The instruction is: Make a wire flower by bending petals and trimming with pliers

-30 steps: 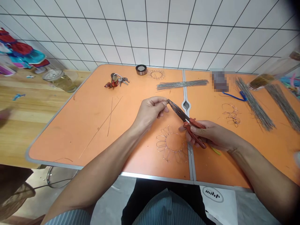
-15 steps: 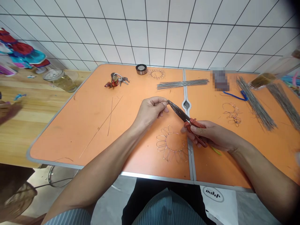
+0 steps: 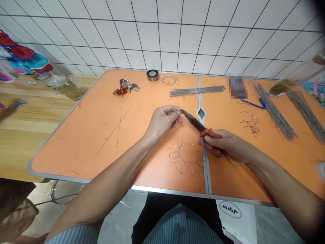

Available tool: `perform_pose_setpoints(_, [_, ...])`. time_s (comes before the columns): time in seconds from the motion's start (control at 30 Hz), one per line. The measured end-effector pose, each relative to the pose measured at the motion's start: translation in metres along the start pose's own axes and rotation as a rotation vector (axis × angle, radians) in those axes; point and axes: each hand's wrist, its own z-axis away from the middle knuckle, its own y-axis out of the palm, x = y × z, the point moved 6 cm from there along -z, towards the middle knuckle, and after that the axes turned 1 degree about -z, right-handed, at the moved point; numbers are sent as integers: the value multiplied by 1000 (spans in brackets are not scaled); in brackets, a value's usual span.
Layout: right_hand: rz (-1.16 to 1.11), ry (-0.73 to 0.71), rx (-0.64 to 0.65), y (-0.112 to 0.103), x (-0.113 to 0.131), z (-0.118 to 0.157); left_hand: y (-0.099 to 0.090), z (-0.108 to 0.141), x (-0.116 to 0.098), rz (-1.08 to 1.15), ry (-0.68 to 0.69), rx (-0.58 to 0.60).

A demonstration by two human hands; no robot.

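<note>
My right hand (image 3: 219, 144) is wrapped round the red handles of a pair of long-nose pliers (image 3: 194, 122), whose dark jaws point up and left. The jaw tips meet the fingertips of my left hand (image 3: 166, 118), which is closed in a pinch. What it pinches is too small to make out. On the orange table (image 3: 76, 135) just below the pliers lies a flower-shaped ring of looped wire (image 3: 179, 161). Two straight thin wires (image 3: 109, 135) cross each other to the left of my left hand.
Bundles of straight wire (image 3: 196, 90) (image 3: 275, 112) lie at the back and right. Tape (image 3: 152, 75), keys (image 3: 127, 86), a smaller wire ring (image 3: 169, 80) and bent wire loops (image 3: 250, 123) are on the table. A jar (image 3: 63, 86) lies beyond the left edge. Another person's hand (image 3: 7, 112) shows far left.
The pliers' handles have come closer together as my right hand squeezed. My left hand stays nearly in place. The other person's hand at the far left has moved up.
</note>
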Motion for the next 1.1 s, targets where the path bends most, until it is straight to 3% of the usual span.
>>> perform_pose_setpoints(0.1, [162, -46, -80, -3, 1, 0, 0, 1, 1, -21, -14, -12])
perform_pose_setpoints(0.27, [637, -178, -325, -9, 9, 2, -1, 1, 6, -54, -36, -24])
perform_pose_setpoints(0.4, [810, -188, -428, -9, 11, 3, -1, 1, 6, -77, -16, -19])
perform_pose_setpoints(0.63, [697, -202, -361, -7, 12, 2, -2, 1, -2, -79, 100, -53])
perform_pose_setpoints(0.83, [430, -217, -213, -10, 5, 3, -7, 7, -18, -226, 353, -161])
perform_pose_setpoints(1.1, [437, -219, -213, -7, 8, 4, -7, 18, -27, -401, 575, -226])
